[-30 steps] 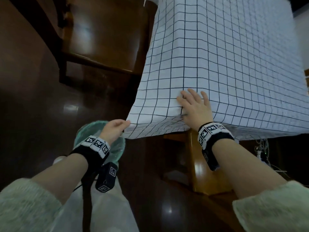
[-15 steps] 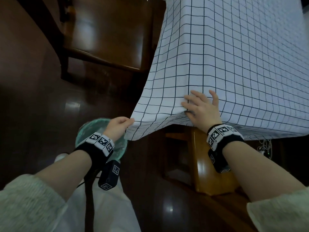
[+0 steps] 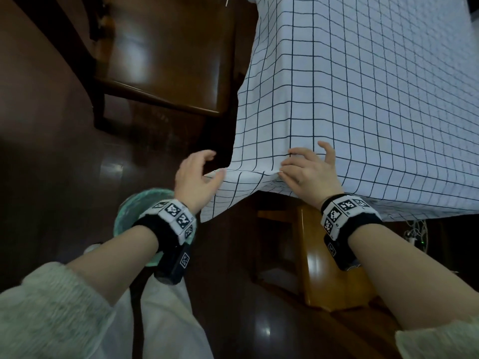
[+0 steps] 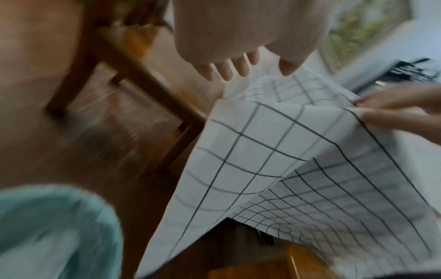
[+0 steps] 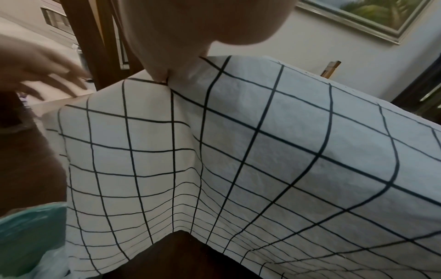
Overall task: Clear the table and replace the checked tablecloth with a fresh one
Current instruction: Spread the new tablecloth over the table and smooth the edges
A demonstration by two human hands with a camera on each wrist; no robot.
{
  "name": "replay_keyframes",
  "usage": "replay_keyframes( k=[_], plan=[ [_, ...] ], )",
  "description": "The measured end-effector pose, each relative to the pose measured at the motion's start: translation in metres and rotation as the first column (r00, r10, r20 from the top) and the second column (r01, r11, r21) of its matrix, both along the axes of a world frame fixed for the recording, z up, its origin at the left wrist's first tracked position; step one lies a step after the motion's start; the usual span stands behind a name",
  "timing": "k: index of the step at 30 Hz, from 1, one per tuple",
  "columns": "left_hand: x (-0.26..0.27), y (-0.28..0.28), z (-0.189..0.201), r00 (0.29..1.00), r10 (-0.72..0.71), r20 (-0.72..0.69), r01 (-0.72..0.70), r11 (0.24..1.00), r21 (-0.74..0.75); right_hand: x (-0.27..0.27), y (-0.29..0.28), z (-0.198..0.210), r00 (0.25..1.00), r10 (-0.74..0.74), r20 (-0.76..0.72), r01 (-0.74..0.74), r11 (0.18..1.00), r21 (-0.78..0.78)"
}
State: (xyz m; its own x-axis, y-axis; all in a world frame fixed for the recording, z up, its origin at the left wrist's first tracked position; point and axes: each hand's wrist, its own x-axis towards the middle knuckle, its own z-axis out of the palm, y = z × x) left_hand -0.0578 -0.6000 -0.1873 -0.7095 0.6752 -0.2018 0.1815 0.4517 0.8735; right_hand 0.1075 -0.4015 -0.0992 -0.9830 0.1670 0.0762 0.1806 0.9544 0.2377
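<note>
A white tablecloth with a black check covers the table and hangs over its near corner. My right hand lies on that corner with fingers spread, pressing the cloth where it creases. My left hand hovers at the hanging corner flap; its fingers are straight and spread and hold nothing. The flap's edge brushes the left thumb. In the right wrist view the cloth falls in a fold straight below my palm.
A dark wooden chair stands to the left of the table on a glossy dark floor. A round teal bin sits on the floor under my left wrist. The light wooden table leg stands below the corner, with cables to its right.
My left hand let go of the flap's edge, rose toward the corner and spread its fingers. The right hand stayed on the corner.
</note>
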Motion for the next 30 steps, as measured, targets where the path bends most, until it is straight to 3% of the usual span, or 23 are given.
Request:
replay_keyframes(
  k=[2,4,6,8,12,17,30],
  plan=[
    [0.004,0.022,0.016,0.944,-0.269,-0.191,0.273,0.962,-0.008,-0.002,0.001,-0.002,1.000,0.012,-0.006,-0.012,0.999,0.030],
    [0.013,0.044,0.021,0.808,-0.467,-0.360,0.474,0.877,-0.073,-0.003,0.003,-0.003,1.000,0.024,-0.004,-0.024,0.998,0.061],
    [0.021,0.064,0.021,0.692,-0.533,-0.487,0.545,0.828,-0.132,-0.003,0.003,-0.004,0.999,0.038,-0.005,-0.037,0.997,0.070],
    [0.030,0.079,0.022,0.635,-0.501,-0.588,0.526,0.838,-0.145,-0.002,0.004,-0.005,0.999,0.052,-0.011,-0.051,0.997,0.059],
    [0.036,0.091,0.023,0.620,-0.390,-0.681,0.430,0.895,-0.121,-0.004,0.008,-0.006,0.992,0.116,-0.058,-0.112,0.992,0.065],
    [0.033,0.085,0.019,0.629,-0.388,-0.673,0.453,0.887,-0.088,-0.001,0.012,-0.006,0.977,0.208,-0.049,-0.204,0.976,0.078],
    [0.004,0.071,0.008,0.637,-0.466,-0.614,0.515,0.850,-0.111,-0.009,0.006,-0.005,0.994,0.107,0.013,-0.107,0.983,0.149]
  ],
)
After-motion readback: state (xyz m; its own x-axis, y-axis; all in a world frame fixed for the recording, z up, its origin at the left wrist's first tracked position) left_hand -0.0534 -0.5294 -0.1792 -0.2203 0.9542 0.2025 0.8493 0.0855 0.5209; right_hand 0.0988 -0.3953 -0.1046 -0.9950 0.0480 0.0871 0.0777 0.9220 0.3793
